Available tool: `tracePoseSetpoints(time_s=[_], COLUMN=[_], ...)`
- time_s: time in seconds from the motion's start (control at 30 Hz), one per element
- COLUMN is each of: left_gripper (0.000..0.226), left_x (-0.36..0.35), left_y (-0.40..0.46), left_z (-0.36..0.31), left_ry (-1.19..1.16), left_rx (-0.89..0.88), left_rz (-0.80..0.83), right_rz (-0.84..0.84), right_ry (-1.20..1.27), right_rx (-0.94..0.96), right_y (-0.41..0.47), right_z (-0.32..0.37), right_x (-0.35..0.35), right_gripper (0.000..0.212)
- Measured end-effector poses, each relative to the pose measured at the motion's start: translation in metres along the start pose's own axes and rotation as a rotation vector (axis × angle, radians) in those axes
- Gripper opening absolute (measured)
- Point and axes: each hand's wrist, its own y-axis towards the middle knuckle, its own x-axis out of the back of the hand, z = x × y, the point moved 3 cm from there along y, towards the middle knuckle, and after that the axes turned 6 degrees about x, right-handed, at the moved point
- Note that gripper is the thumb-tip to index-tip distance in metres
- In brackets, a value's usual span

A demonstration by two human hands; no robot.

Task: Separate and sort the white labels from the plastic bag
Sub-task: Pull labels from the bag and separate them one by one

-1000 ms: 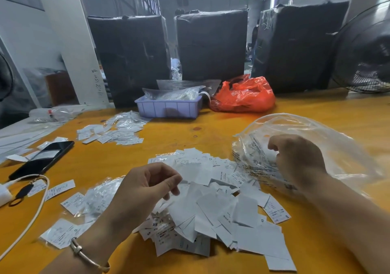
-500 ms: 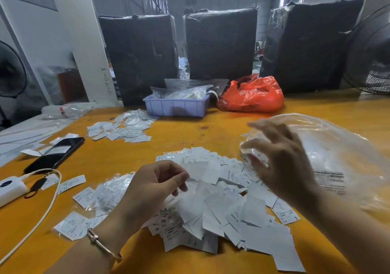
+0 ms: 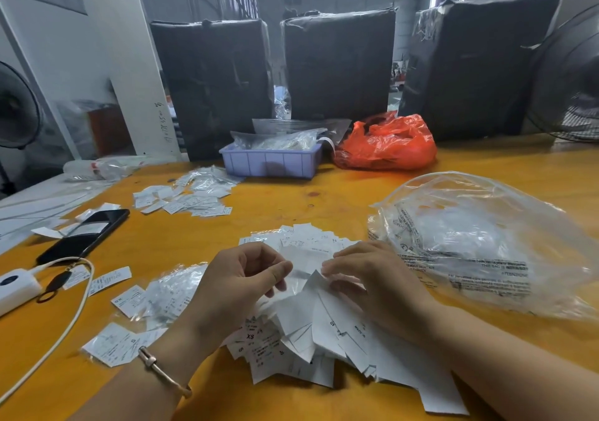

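The orange surface (image 3: 340, 193) runs across a warehouse-like room, with three black-wrapped bales (image 3: 337, 64) standing along its far edge. The heap of white labels (image 3: 311, 333) lies at lower centre of the frame, already out of the clear plastic bag (image 3: 479, 242), which sits slack and near empty at the right, just beside the heap. I keep both hands over the heap so I can peel one piece off at a time. My left hand (image 3: 233, 287) has its fingers (image 3: 278, 273) curled, thumb and forefinger pinching a small glossy sleeve (image 3: 299, 278). My right hand (image 3: 372, 284) comes in from the other side, fingertips bent onto the edge of the same piece; whether it truly grips or only touches I cannot tell.

Sorted piles wait at the left: sleeved labels (image 3: 168, 294) beside my left wrist and a further scatter (image 3: 188, 197) in the upper left. A phone (image 3: 87, 232), a white charger (image 3: 14, 287) and its cable (image 3: 68, 323) crowd the left edge, narrowing the room for new piles. A lilac tray (image 3: 272, 161) and a red bag (image 3: 385, 145) sit behind, well apart.
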Motion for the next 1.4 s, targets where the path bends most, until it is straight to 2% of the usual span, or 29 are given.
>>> tracePoseSetpoints(time_s=[0.17,0.3,0.4,0.47,0.53,0.6,0.7,0.9,1.07,1.2,1.27,1.4], left_gripper=[0.01,0.01,0.008,0.01,0.022,0.029,0.027,0.028,0.026,0.024,0.023,0.02], left_x=[0.0,0.0,0.004,0.004,0.002,0.0,-0.002,-0.002,-0.002,-0.003,-0.003,-0.004], left_y=[0.0,-0.001,0.0,0.0,-0.001,-0.002,-0.004,-0.005,-0.007,-0.008,-0.009,-0.009], left_z=[0.0,0.0,0.001,0.0,0.0,0.0,-0.001,-0.003,-0.005,-0.007,-0.008,-0.009], left_ry=[0.012,0.006,-0.026,-0.052,-0.102,-0.151,-0.152,-0.147,-0.096,-0.065,-0.064,-0.066], left_rx=[-0.001,0.003,0.005,0.026,0.065,0.106,0.115,0.085,0.08,0.063,0.046,0.016], left_rz=[-0.01,-0.008,-0.003,0.033,0.091,0.141,0.184,0.19,0.197,0.224,0.238,0.262], right_rz=[-0.016,-0.157,-0.281,-0.287,-0.28,-0.275,-0.269,-0.225,-0.205,-0.269,-0.331,-0.409], right_ry=[-0.032,0.085,0.366,0.677,0.986,1.168,1.272,1.271,1.236,1.193,1.112,0.822], right_rx=[0.026,-0.062,-0.293,-0.475,-0.613,-0.692,-0.717,-0.646,-0.624,-0.597,-0.52,-0.244], right_y=[0.0,0.001,-0.001,-0.003,-0.006,-0.007,-0.005,-0.004,-0.005,-0.006,-0.006,-0.006], right_z=[0.002,0.001,-0.008,-0.014,-0.016,-0.014,-0.009,0.0,0.002,0.001,0.005,0.025], right_x=[0.002,0.01,0.02,0.026,0.03,0.034,0.038,0.041,0.04,0.043,0.05,0.061], right_gripper=[0.008,0.008,0.007,0.005,0.003,0.012,0.023,0.03,0.021,0.021,0.015,0.006])
